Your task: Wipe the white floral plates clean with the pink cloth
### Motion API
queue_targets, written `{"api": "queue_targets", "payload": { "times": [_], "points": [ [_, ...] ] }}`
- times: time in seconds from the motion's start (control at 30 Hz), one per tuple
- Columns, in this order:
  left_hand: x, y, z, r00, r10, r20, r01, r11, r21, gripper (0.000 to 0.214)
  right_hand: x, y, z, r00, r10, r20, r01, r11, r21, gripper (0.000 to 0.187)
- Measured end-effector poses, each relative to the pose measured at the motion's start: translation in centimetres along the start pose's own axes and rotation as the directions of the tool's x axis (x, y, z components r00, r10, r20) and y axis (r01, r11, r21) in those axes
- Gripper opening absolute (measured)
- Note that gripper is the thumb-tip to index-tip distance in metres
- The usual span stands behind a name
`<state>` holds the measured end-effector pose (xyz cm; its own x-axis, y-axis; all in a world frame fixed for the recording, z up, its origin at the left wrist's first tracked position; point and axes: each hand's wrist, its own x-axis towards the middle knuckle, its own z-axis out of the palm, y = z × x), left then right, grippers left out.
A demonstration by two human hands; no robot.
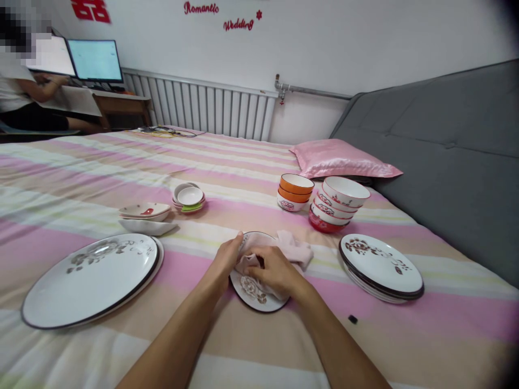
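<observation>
A small white plate (252, 292) with a brown flower print lies on the striped bedsheet in front of me. My left hand (227, 258) grips the plate's left rim, fingers curled over the edge. My right hand (274, 273) is closed on a pale pink cloth (297, 249) and presses it onto the plate's face. Part of the cloth trails off to the right of the plate.
Two big oval plates (91, 278) lie at left, a stack of round plates (381, 266) at right. Stacked bowls (336, 204), orange bowls (295, 190), small dishes (188, 198) and leaf-shaped dishes (145, 212) stand behind. A pink pillow (343, 158), a grey headboard and a seated person at far left.
</observation>
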<state>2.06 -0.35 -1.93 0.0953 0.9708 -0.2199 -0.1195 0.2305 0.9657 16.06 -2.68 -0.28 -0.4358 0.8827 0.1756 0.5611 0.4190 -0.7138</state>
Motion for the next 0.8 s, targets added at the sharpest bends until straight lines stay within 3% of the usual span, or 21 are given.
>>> {"api": "queue_targets", "payload": {
  "times": [0.1, 0.33, 0.47, 0.6, 0.8],
  "points": [
    [0.1, -0.1, 0.0, 0.998, -0.023, 0.056, 0.024, 1.0, -0.019, 0.051, 0.3, 0.3, 0.5, 0.994, -0.023, -0.109, 0.016, 0.997, -0.069, 0.017],
    [-0.1, 0.3, 0.3, 0.998, -0.051, 0.044, 0.052, 0.998, -0.037, 0.051, 0.5, 1.3, 0.7, 0.961, -0.054, -0.27, 0.008, 0.985, -0.17, 0.021],
    [-0.2, 0.4, 0.2, 0.995, -0.031, 0.093, 0.037, 0.998, -0.058, 0.053, 0.5, 1.9, 0.6, 0.955, 0.07, -0.288, -0.142, 0.96, -0.239, 0.025],
    [-0.3, 0.5, 0.2, 0.995, -0.072, 0.072, 0.074, 0.997, -0.032, 0.053, 0.3, 2.4, 0.3, 0.939, 0.196, -0.284, -0.293, 0.888, -0.354, 0.029],
    [-0.4, 0.6, 0.2, 0.993, -0.092, 0.071, 0.094, 0.995, -0.024, 0.054, -0.8, 1.9, -1.2, 0.91, 0.383, -0.158, -0.409, 0.768, -0.492, 0.021]
  ]
}}
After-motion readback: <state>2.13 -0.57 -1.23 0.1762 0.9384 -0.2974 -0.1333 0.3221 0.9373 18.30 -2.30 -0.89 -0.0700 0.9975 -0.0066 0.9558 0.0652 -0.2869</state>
